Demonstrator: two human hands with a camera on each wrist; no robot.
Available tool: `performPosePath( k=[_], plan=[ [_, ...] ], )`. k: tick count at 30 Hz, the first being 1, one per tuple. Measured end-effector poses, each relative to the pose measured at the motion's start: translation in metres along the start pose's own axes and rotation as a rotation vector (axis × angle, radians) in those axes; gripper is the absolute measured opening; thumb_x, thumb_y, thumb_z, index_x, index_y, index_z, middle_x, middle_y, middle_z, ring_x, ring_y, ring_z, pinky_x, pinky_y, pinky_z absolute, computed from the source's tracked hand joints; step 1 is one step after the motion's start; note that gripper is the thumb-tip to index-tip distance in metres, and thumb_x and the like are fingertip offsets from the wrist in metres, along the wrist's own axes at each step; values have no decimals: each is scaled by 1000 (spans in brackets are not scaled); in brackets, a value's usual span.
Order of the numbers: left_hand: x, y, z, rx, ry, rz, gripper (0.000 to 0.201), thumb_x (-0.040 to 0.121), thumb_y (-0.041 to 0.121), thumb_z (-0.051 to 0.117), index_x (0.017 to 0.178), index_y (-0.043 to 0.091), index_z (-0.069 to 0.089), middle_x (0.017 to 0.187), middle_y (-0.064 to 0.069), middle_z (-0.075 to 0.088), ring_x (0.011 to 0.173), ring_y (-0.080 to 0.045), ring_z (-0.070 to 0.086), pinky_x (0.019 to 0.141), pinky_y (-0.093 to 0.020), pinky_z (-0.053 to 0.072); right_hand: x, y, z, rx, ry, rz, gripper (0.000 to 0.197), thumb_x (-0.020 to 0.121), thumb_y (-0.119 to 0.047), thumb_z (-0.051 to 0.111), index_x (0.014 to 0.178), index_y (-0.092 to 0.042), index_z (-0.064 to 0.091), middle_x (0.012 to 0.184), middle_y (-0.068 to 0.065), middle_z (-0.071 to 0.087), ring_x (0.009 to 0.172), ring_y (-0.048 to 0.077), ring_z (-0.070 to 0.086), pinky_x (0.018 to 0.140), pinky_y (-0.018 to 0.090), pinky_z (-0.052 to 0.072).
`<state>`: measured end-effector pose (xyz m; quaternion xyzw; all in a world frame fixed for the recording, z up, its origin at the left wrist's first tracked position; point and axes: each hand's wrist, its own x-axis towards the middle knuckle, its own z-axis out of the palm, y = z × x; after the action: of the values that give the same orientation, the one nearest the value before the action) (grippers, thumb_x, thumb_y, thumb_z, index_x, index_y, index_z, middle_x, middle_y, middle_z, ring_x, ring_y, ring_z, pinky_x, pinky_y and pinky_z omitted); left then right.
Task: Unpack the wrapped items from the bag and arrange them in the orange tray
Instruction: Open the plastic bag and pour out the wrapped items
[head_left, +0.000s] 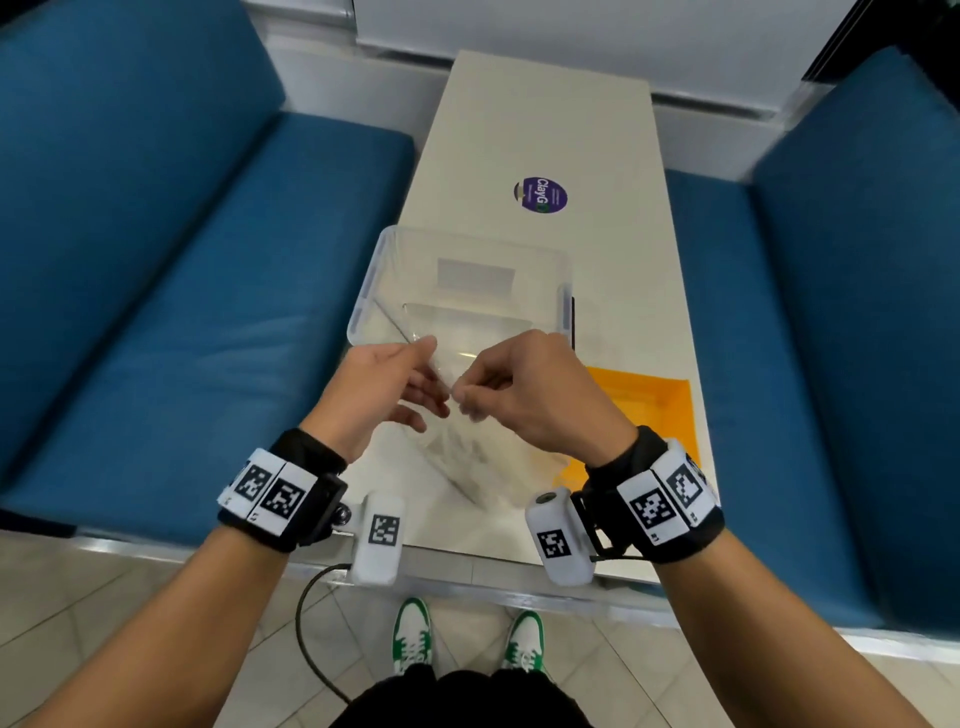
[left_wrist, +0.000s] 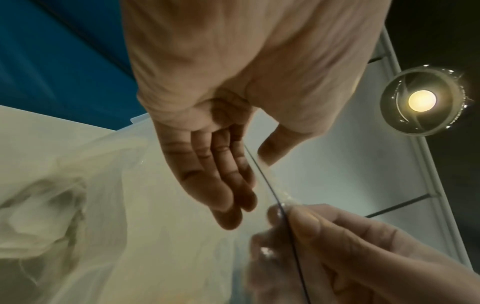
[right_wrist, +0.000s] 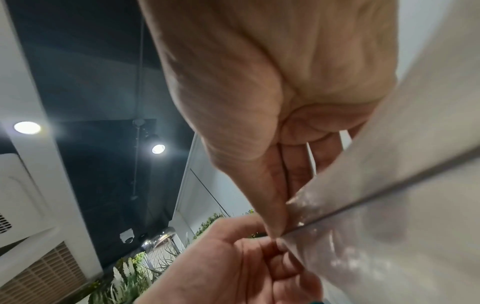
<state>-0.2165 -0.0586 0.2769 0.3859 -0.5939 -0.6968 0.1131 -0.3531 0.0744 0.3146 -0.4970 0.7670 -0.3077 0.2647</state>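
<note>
Both hands are raised above the near end of the cream counter (head_left: 519, 130) and work at the top edge of a clear plastic bag (head_left: 467, 457), which hangs between them down toward the counter surface. The right hand (head_left: 530, 395) has its fingers curled and pinches the bag's top edge between thumb and fingertips; the right wrist view shows the thumb tip pressed against the film at the dark seal line. The left hand (head_left: 384, 384) is next to it, fingers extended and loosely together in the left wrist view, with the thumb apart from them on the other side of the bag edge; whether this hand actually clamps the film cannot be determined. Pale crumpled wrapping (left_wrist: 39, 216) is visible through the bag wall in the left wrist view; the wrapped items themselves cannot be distinguished. The orange tray (head_left: 654, 405) lies on the counter on the right, partly covered by the right hand and wrist. A clear plastic bin (head_left: 363, 306) stands on the counter just beyond the hands. A round purple sticker (head_left: 540, 195) is fixed to the counter farther back. Blue upholstered benches (head_left: 182, 312) flank the counter on both sides.
</note>
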Motion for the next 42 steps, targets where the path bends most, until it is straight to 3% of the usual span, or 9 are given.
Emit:
performPosePath(
  k=[6, 11, 14, 18, 23, 30, 35, 39, 42],
  plan=[
    [-4, -4, 5, 135, -67, 57, 37, 110, 23, 52, 96, -3, 75, 88, -19, 77, 87, -34, 77, 68, -44, 61, 10, 8, 6, 48, -27, 131, 33, 91, -50, 71, 85, -18, 75, 77, -5, 76, 70, 8, 71, 63, 21, 53],
    [-4, 4, 5, 209, -190, 44, 40, 112, 17, 41, 102, 0, 76, 92, -17, 78, 90, -33, 76, 67, -43, 61, 19, 5, 10, 112, -10, 129, 18, 94, -31, 72, 90, -14, 72, 71, 0, 74, 61, 11, 70, 51, 16, 46],
    [-3, 5, 3, 175, -199, 30, 43, 114, 22, 38, 107, 0, 75, 96, -18, 78, 91, -33, 76, 68, -43, 62, 22, 7, 11, 180, -5, 143, 10, 95, -18, 70, 89, -10, 72, 69, 5, 73, 60, 17, 70, 53, 25, 54],
    [-1, 1, 3, 189, -185, 35, 42, 113, 25, 40, 103, 1, 74, 95, -16, 78, 89, -32, 76, 65, -42, 62, 24, 7, 13, 230, -9, 198, 15, 95, -17, 66, 85, -7, 70, 69, 14, 73, 58, 24, 71, 57, 34, 62],
    [-3, 1, 4, 298, -98, 124, 37, 110, 20, 49, 90, 4, 76, 83, -11, 78, 83, -29, 77, 65, -44, 65, 25, 9, 16, 336, 13, 278, 16, 93, -14, 58, 83, -4, 65, 75, 20, 73, 61, 30, 72, 61, 39, 63],
    [-1, 5, 1, 456, -46, 231, 30, 100, 9, 58, 78, 6, 78, 74, -7, 76, 73, -21, 77, 62, -41, 65, 30, 6, 23, 215, 4, 237, 30, 101, -32, 55, 85, -7, 62, 69, 12, 71, 56, 29, 71, 58, 40, 63],
    [-3, 12, 3, 483, 5, 228, 30, 94, 8, 59, 72, 9, 80, 67, -6, 76, 65, -21, 75, 56, -35, 63, 29, 7, 22, 146, 60, 142, 26, 100, -18, 50, 81, -3, 59, 64, 8, 67, 51, 22, 69, 49, 29, 54],
    [-2, 10, -10, 449, 174, 195, 28, 91, 10, 58, 73, 7, 79, 64, -6, 74, 59, -25, 72, 50, -32, 59, 30, 17, 15, 255, 166, 224, 22, 95, -12, 52, 87, 8, 56, 72, 24, 70, 48, 21, 65, 46, 32, 55],
    [-2, 5, -19, 349, 221, 137, 26, 94, 10, 57, 78, 3, 77, 70, -13, 74, 57, -26, 69, 49, -31, 55, 28, 24, 12, 313, 120, 248, 26, 100, -20, 56, 91, 5, 59, 73, 19, 72, 52, 23, 68, 50, 36, 59]
  ],
)
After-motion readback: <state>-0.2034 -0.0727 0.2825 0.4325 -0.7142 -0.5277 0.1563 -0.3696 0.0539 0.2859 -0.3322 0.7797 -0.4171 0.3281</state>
